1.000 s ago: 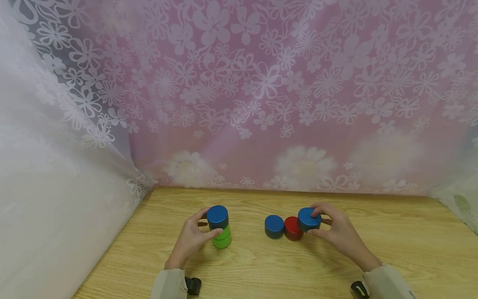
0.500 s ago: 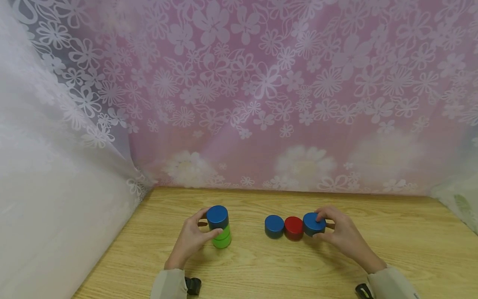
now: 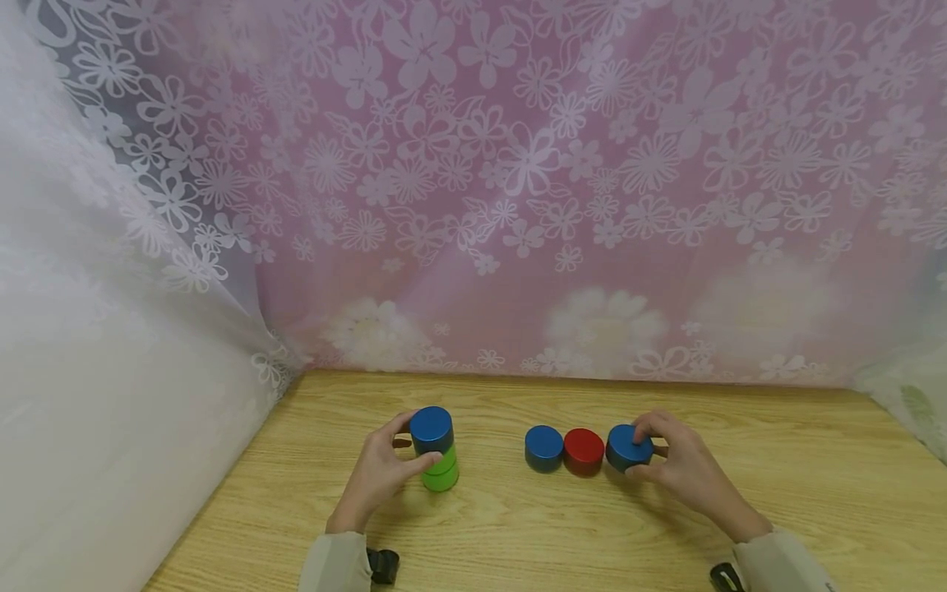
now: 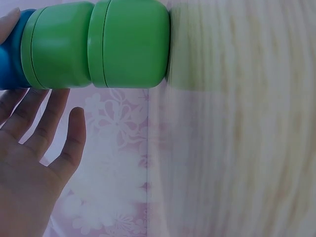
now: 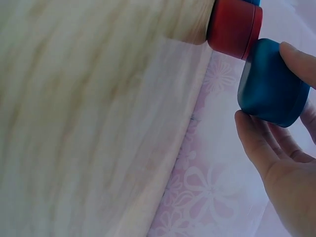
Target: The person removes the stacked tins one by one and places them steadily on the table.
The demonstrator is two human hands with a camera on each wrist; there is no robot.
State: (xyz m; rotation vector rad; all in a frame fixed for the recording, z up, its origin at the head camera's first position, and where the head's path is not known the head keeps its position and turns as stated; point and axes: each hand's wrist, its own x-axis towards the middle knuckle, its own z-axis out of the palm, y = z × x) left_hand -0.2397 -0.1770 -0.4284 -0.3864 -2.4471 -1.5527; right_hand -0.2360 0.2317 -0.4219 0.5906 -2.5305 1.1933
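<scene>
On the left of the table, a stack has a blue round tin (image 3: 431, 426) on top of two green tins (image 3: 441, 478). My left hand (image 3: 376, 475) grips the stack by the blue tin, thumb in front, fingers behind. Lid seams show on the green tins in the left wrist view. My right hand (image 3: 676, 456) pinches another blue tin (image 5: 269, 86) by its sides, a finger over its top. The right wrist view shows it raised off the table, just right of a red tin (image 3: 584, 451). A third blue tin (image 3: 543, 448) stands against the red one's left side.
The wood-grain table (image 3: 503, 534) ends at a pink floral curtain (image 3: 518, 205) behind. A white curtain (image 3: 111, 395) hangs along the left side. Black wrist devices sit by the left cuff (image 3: 383, 566) and the right cuff (image 3: 725, 577).
My right hand has moved right and slightly down with its blue tin, away from over the red tin, which now shows fully. My left hand and the stack have stayed still.
</scene>
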